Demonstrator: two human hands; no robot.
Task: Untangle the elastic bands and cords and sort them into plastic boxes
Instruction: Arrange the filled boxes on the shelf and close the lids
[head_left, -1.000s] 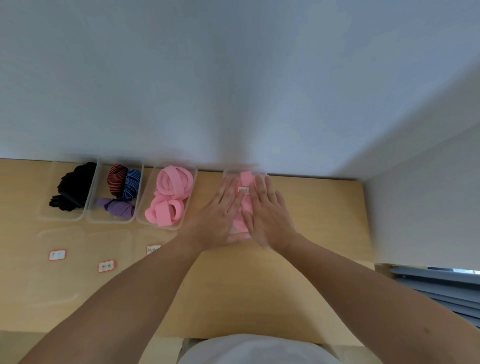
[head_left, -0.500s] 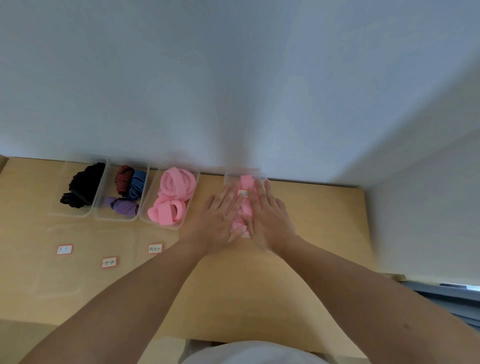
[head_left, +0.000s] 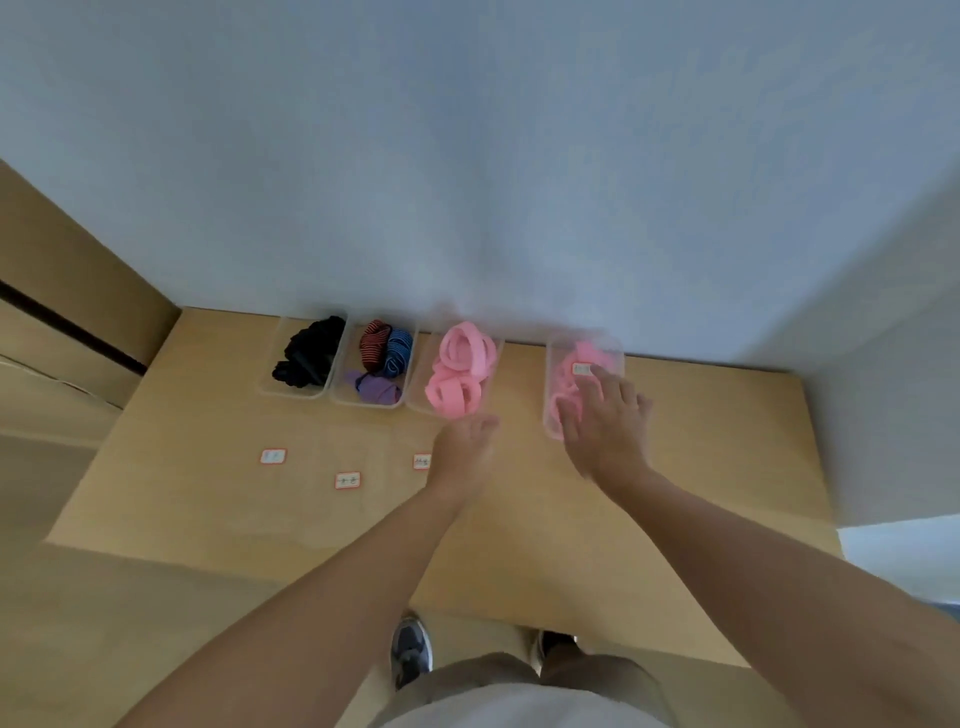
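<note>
Several clear plastic boxes stand along the wall on a wooden table (head_left: 519, 519). The rightmost box (head_left: 613, 347) holds thin pink bands and has a lid with a small label on it. My right hand (head_left: 602, 421) lies flat on that lid with straight fingers. My left hand (head_left: 462, 449) is off the box, blurred, over the table just in front of the box of wide pink bands (head_left: 462, 369). Further left stand a box of striped and purple bands (head_left: 382, 364) and a box of black bands (head_left: 309, 353).
Three loose lids with red-edged labels (head_left: 273, 456) (head_left: 347, 480) (head_left: 422, 461) lie on the table in front of the three left boxes. A wooden panel stands at the left. The table's near edge is above my shoes.
My left hand has left the lidded box and moved left and back toward me. My right hand stays on the lid. The camera has pulled back, and I am now standing.
</note>
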